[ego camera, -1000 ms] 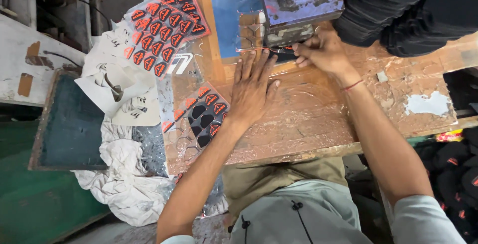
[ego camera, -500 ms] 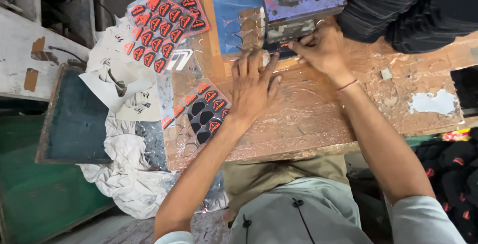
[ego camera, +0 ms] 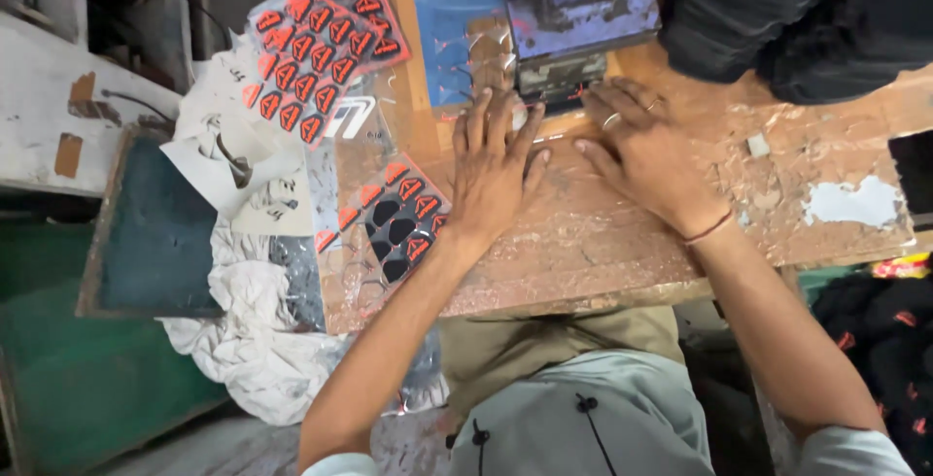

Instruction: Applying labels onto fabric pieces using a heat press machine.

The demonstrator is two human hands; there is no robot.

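A: Both hands are lying flat on the desk right now. The left hand is spreading its fingers wide, palm down, gripping nothing, and the right hand is lying open beside it the same way.

B: And under them?

A: A clear film sheet is showing between the two hands, just below the blue press. It is looking thin, light and floppy, probably slippery on that rough wood, so flat palms are suiting it better than a pinch; an edge or corner is the place to lift it.

B: The stickers?

A: A sheet of red and black stickers is sitting just left of the left wrist, another red sheet lying further up
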